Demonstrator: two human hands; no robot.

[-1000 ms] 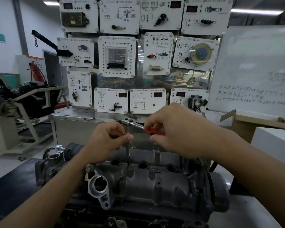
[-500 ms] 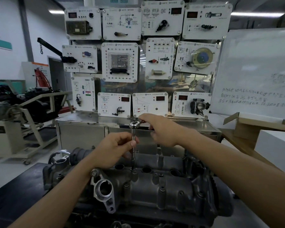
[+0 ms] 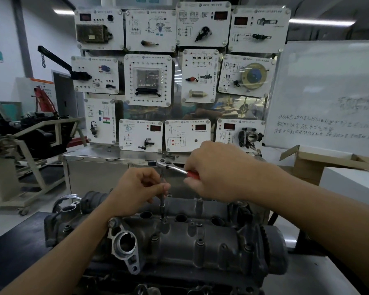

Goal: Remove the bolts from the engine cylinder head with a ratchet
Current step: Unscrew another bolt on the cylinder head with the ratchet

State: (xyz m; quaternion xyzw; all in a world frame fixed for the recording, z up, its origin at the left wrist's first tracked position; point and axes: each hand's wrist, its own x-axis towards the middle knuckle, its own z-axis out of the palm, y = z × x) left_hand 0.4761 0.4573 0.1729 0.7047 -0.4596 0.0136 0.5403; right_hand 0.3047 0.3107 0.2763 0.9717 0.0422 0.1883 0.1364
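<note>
Ratchet (image 3: 171,166) sits atop an upright extension (image 3: 162,202) on the cylinder head (image 3: 200,241); right hand (image 3: 217,173) fingers curl round its red handle, left hand (image 3: 136,191) fingers pinch the extension.

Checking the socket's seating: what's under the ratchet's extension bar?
The extension bar meets a raised boss on the cylinder head, between two round openings. The bolt head itself is covered by the socket.

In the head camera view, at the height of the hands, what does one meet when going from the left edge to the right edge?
From the left: engine on a stand → left hand → ratchet → right hand → cardboard box.
</note>
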